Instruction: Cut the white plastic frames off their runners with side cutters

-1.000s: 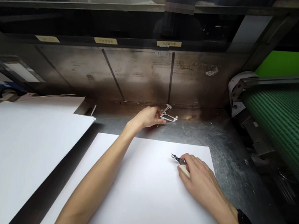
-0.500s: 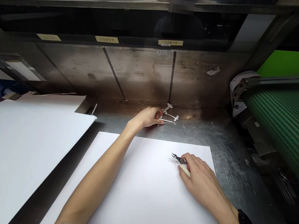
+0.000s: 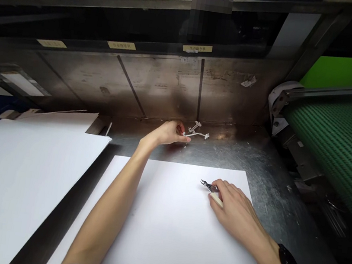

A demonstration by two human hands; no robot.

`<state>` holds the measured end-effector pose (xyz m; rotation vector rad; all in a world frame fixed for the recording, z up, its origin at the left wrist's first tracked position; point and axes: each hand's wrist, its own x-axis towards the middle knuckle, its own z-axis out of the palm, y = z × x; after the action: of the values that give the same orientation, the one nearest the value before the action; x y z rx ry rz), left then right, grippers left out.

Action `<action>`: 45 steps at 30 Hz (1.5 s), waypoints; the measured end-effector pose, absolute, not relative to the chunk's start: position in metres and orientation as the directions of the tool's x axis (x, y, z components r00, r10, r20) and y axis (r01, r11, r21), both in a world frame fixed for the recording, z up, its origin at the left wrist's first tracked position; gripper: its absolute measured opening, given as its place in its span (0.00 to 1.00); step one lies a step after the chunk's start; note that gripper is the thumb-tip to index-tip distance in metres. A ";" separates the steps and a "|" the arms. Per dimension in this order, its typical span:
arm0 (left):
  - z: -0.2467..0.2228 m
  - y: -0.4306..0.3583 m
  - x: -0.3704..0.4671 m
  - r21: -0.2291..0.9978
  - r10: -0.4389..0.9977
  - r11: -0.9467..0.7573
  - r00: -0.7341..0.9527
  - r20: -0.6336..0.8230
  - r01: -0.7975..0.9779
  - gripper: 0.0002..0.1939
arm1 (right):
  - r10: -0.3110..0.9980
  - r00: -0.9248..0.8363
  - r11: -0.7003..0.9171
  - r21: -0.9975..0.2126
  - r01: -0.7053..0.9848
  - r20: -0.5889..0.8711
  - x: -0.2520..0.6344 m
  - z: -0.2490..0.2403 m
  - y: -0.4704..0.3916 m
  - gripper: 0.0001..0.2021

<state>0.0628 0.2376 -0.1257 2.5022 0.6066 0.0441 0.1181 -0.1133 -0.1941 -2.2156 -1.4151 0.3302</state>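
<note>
My right hand [image 3: 234,205] is closed around a pair of side cutters [image 3: 209,185] with a cream handle, held over the white sheet [image 3: 162,226]. The cutter jaws point up and to the left, and look slightly apart. Beyond the sheet's far edge, my left hand [image 3: 171,133] is at a small pile of thin white plastic runners [image 3: 197,131] on the metal bench. Its thumb stretches out apart from the curled fingers. One end of a runner lies in the gap between them, and the fingers look loose around it.
A stack of white sheets [image 3: 26,172] lies at the left. The dark metal bench [image 3: 232,153] runs back to a stained metal wall [image 3: 162,86]. On the right is a green conveyor belt [image 3: 342,133] with its frame. Small white scraps dot the bench.
My left hand has drawn slightly left and its thumb and fingers have parted. The thin white piece that it held is now among the runners. The right hand keeps the side cutters.
</note>
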 end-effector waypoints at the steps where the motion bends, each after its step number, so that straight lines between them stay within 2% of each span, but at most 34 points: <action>1: -0.126 0.239 0.062 0.533 0.450 -0.736 0.890 -0.074 0.417 0.22 | 0.899 0.434 -0.345 -0.520 0.782 0.056 0.118 -0.194 -0.113 0.09; 11: -0.150 0.223 0.079 0.512 0.629 -0.718 0.755 0.188 0.471 0.16 | 0.898 0.437 -0.352 -0.522 0.777 0.044 0.117 -0.191 -0.113 0.09; 15: -0.154 0.214 0.086 0.506 0.658 -0.715 0.710 0.252 0.483 0.18 | 0.901 0.432 -0.352 -0.526 0.774 0.033 0.117 -0.191 -0.113 0.09; 32: -0.157 0.200 0.089 0.393 0.610 -0.777 0.744 0.272 0.492 0.18 | 0.903 0.427 -0.345 -0.529 0.775 0.036 0.117 -0.190 -0.113 0.09; 45: -0.151 0.194 0.089 0.247 0.576 -0.816 0.776 0.259 0.523 0.16 | 0.905 0.421 -0.338 -0.491 0.803 0.065 0.117 -0.189 -0.113 0.09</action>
<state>0.0886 0.1938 -0.1515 2.8065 0.8744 0.4882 0.1171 -0.1126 -0.1886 -2.2284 -1.4482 0.3034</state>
